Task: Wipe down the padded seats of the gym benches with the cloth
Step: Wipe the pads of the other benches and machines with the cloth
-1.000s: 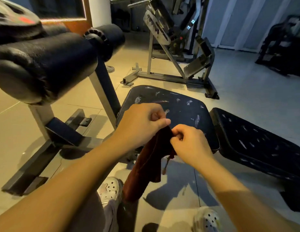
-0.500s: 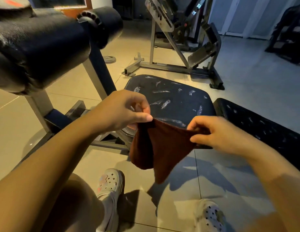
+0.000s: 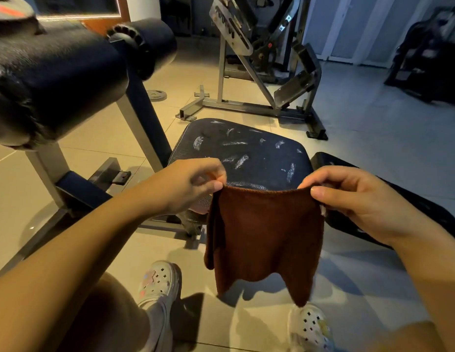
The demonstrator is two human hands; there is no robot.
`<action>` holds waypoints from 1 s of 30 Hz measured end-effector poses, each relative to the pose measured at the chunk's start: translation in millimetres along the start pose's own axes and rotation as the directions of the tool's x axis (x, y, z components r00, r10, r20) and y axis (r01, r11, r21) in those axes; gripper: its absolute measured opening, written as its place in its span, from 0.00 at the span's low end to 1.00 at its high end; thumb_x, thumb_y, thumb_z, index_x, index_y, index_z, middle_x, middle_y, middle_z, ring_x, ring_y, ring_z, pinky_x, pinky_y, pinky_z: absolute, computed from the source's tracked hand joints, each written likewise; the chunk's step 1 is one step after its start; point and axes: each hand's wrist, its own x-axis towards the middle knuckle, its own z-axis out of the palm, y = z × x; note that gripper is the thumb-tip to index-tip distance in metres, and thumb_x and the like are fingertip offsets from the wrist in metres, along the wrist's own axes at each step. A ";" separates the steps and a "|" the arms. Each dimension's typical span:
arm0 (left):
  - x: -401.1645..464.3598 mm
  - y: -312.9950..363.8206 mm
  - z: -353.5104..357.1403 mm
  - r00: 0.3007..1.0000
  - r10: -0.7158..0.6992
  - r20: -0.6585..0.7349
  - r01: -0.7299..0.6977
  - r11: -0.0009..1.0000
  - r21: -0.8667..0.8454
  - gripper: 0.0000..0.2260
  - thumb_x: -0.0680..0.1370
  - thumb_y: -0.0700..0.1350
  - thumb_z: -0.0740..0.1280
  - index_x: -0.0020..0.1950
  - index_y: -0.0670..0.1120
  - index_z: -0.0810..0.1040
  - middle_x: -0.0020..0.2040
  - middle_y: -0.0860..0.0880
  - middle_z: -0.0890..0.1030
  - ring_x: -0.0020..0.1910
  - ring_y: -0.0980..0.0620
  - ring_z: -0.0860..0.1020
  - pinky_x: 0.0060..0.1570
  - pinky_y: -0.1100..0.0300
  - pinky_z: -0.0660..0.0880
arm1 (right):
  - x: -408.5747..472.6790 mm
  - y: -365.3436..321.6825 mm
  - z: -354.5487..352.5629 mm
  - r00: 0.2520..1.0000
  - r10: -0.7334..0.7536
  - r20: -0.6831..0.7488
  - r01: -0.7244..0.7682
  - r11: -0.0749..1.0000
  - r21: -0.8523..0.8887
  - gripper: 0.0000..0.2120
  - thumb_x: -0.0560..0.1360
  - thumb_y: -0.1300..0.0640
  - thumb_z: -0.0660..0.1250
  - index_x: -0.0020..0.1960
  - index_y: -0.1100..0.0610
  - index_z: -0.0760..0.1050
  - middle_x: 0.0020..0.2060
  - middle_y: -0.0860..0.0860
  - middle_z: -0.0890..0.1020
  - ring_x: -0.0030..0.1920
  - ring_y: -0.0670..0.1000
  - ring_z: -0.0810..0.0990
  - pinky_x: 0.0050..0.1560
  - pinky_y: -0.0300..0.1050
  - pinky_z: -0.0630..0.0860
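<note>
Two hands, left [image 3: 185, 185] and right [image 3: 358, 199], seemingly pinch-grip on cloth [image 3: 264, 235] corners.

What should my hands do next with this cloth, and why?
Probably lower the brown cloth flat onto the padded seat. The left hand and right hand pinch its top corners, it hangs spread open just in front of the seat, and the seat shows whitish streaks.
</note>
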 end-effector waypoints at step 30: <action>-0.9 8.6 1.8 0.936 0.248 -0.249 -0.334 0.851 -0.405 0.07 0.76 0.48 0.65 0.50 0.46 0.75 0.53 0.44 0.80 0.59 0.50 0.79 0.54 0.54 0.78 | -2.8 1.6 45.3 0.976 -0.055 0.210 0.115 0.952 -0.285 0.10 0.73 0.63 0.71 0.45 0.48 0.81 0.59 0.37 0.76 0.60 0.30 0.73 0.51 0.25 0.72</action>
